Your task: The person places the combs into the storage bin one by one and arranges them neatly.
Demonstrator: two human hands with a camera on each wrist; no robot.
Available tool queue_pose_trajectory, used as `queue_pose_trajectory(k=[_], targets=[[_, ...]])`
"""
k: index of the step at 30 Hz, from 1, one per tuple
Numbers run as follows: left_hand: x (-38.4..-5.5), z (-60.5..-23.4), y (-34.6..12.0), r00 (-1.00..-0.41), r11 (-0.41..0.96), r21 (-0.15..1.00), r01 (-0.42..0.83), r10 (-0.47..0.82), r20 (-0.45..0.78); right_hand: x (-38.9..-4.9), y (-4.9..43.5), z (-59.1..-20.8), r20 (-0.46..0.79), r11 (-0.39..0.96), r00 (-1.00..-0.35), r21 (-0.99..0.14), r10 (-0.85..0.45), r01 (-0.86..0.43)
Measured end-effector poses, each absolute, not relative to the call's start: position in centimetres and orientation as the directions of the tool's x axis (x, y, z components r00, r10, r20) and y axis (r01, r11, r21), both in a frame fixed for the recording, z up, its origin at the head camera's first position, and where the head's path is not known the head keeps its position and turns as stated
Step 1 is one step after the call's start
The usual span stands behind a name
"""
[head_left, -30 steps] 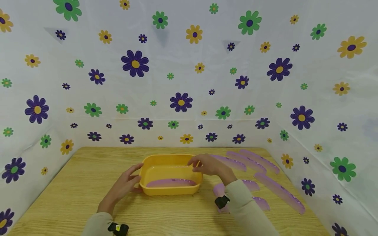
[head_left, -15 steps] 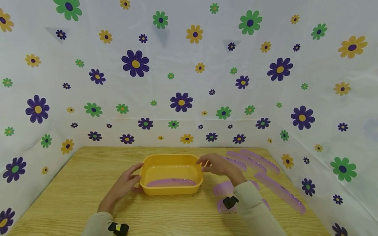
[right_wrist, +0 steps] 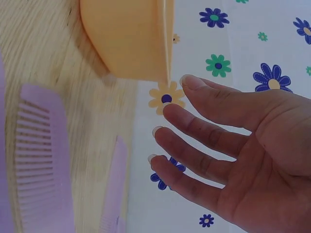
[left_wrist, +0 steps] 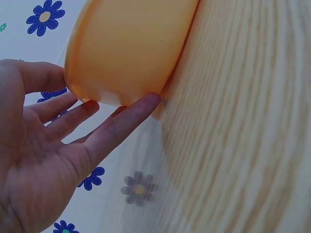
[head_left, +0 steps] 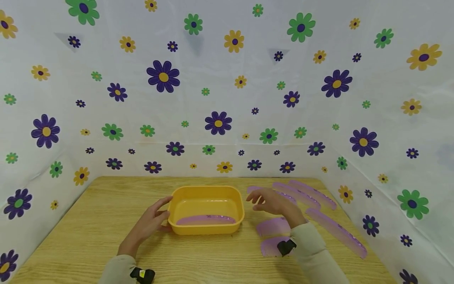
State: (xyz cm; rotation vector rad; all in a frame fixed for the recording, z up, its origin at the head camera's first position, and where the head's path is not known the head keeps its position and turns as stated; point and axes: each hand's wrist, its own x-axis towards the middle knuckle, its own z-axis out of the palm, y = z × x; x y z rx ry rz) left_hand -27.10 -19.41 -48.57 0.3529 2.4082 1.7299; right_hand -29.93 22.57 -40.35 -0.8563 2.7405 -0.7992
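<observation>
A yellow plastic basin (head_left: 205,230) stands on the table with one purple comb (head_left: 205,220) lying inside along its near wall. At its left end my left hand (head_left: 150,220) rests its fingertips and thumb against the outside; the left wrist view shows these fingers nearly straight on the basin wall (left_wrist: 131,48). My right hand (head_left: 271,202) hovers just right of the basin, apart from it, above the loose combs. It holds nothing, and its fingers (right_wrist: 194,131) are spread and loosely bent in the right wrist view.
Several purple combs lie on the wood-grain table (head_left: 124,205) at the right: a long comb (head_left: 337,232) near the right edge, a comb (head_left: 273,227) under the right forearm, and others behind. A white flower-printed sheet (head_left: 227,98) walls the back and sides.
My right hand has drawn away from the basin's right rim, moving rightward over the combs. The left hand, the basin and the comb inside it stay in place.
</observation>
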Motion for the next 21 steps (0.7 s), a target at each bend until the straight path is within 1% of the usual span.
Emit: queue_pose_trajectory(k=[6, 10, 21], targets=[[-27.3, -48.6, -19.4, -0.968, 0.318, 0.945, 0.081, 0.25, -0.001, -29.9, 23.8, -41.0, 0.035, 0.682, -0.81, -0.52, -0.585, -0.514], [-27.3, -48.7, -19.5, -0.968, 0.32, 0.943, 0.089, 0.252, 0.006, -29.7, 24.9, -41.3, 0.048, 0.668, -0.806, -0.531, -0.59, -0.521], [-27.4, -48.8, -19.5, -0.968, 0.316, 0.945, 0.083, 0.252, 0.001, -29.2, 27.2, -41.8, 0.04, 0.666, -0.822, -0.564, -0.568, -0.488]])
